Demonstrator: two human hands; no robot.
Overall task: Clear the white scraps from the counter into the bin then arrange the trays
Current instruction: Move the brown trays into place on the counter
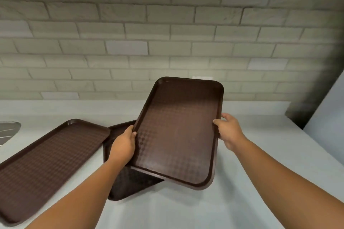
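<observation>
Lifted tray (176, 135) hangs tilted above the counter (260, 182), and I've got it by both long edges: left hand (123, 145) curled round the left rim, right hand (228, 132) pinching the right rim. Under its near left corner the lower tray (128, 178) lies flat on the counter, skewed. The risk as I read it is that the near corner catches the lower tray's rim and shoves it, or the two land crooked, since they sit at different angles. Both grips are on thin rims, so a slip is possible too. To the left, the long tray (52, 163) lies just beside the lower one, so quarters are tight. A metal drainer (8, 132) peeks in at far left. I see no white scraps and no bin.
</observation>
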